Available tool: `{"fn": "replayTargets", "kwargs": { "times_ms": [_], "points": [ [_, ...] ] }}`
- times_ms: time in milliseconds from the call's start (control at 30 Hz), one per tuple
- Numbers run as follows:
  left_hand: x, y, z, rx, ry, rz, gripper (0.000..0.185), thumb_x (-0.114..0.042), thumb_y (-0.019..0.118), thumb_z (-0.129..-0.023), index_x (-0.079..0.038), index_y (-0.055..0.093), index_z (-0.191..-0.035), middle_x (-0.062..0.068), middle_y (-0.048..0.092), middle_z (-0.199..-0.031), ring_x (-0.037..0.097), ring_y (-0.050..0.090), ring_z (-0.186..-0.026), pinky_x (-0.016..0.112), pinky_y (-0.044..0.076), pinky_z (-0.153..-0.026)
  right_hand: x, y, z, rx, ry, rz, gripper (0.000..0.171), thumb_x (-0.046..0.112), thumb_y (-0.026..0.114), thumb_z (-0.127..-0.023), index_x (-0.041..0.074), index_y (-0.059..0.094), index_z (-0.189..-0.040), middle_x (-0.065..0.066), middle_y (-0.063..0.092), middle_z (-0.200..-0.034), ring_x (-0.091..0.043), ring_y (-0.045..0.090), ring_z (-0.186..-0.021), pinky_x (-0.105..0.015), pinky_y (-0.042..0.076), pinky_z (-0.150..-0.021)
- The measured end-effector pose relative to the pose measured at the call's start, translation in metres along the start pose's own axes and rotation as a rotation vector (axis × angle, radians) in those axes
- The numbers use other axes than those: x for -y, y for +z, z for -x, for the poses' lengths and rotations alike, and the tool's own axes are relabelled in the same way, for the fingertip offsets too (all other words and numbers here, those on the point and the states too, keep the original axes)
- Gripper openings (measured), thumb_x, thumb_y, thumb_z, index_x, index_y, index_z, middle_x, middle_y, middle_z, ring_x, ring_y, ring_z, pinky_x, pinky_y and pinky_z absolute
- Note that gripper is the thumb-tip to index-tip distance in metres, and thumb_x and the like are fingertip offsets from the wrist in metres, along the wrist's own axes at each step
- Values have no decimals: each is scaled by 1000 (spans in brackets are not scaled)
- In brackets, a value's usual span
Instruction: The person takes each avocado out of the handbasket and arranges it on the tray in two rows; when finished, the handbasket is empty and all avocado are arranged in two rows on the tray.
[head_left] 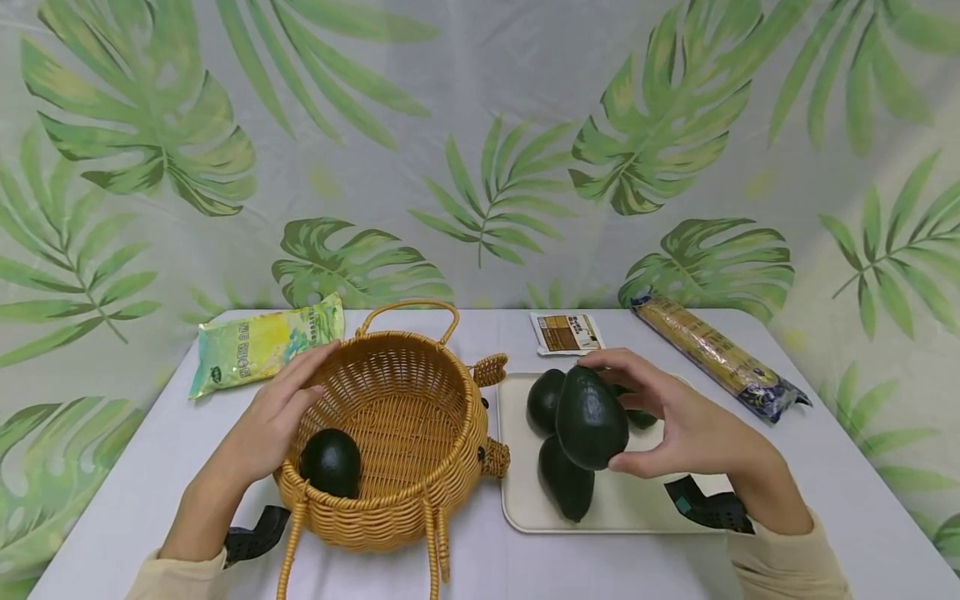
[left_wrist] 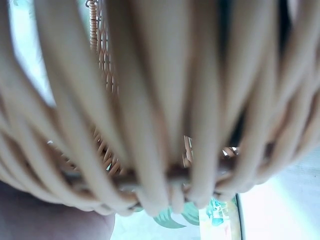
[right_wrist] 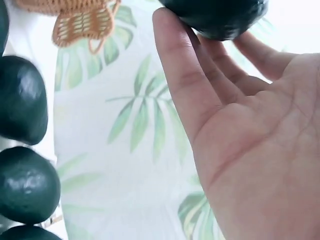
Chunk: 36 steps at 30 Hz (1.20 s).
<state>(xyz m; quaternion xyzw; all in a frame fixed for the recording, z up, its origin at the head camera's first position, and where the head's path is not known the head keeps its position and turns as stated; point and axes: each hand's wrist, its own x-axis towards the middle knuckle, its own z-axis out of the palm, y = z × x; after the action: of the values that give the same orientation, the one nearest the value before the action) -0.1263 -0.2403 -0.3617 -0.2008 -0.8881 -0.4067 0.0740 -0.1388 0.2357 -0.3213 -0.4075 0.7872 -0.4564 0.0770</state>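
One avocado [head_left: 592,418] pinched in right hand [head_left: 693,429] above tray [head_left: 637,508] edge, left hand [head_left: 273,417] spread on basket [head_left: 397,492] rim

Even, bright, diffuse light is seen in the head view; only faint shadows are cast on the table [head_left: 480,575], whose edges are bowed by lens distortion. The wicker basket [left_wrist: 165,100] is blurred at close range in the left wrist view. The right wrist view is washed out.
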Motion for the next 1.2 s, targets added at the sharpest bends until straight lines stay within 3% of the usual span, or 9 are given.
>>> {"fn": "replayTargets", "kwargs": {
  "times_ms": [500,733,900,1033,1200],
  "points": [
    [-1,0,-1,0,1,0,53,-9,40,-108,-11,37,-161,19,36,-163,46,28,-151,75,25,-113,-17,-21,18,106,136,47,86,12,87,-83,22,40,-155,0,44,-150,-15,59,-124,-33,58,-94],
    [0,-1,0,5,-7,2,53,-10,40,-108,-11,37,-161,19,35,-163,47,28,-151,75,25,-113,-30,-27,25,137,181,5,82,11,85,-84,14,41,-154,-8,49,-145,-15,61,-120,-32,58,-95],
    [0,-2,2,15,-24,3,53,-11,40,-108,-12,36,-161,19,35,-164,47,27,-151,75,25,-113,-41,-28,29,174,284,-21,81,15,85,-85,13,41,-154,-11,47,-146,-15,60,-120,-31,56,-97],
    [0,-1,1,12,-14,6,54,-11,40,-108,-13,36,-161,18,35,-164,47,27,-151,75,25,-113,-44,-29,32,188,380,25,81,22,87,-84,19,44,-152,-11,45,-148,-14,59,-120,-31,57,-96],
    [1,-1,0,9,-6,11,54,-10,40,-108,-13,36,-161,19,35,-164,47,27,-151,75,25,-113,-42,-30,34,227,505,46,82,30,88,-82,22,45,-151,-14,42,-150,-27,56,-124,-30,56,-94]
  ]
}}
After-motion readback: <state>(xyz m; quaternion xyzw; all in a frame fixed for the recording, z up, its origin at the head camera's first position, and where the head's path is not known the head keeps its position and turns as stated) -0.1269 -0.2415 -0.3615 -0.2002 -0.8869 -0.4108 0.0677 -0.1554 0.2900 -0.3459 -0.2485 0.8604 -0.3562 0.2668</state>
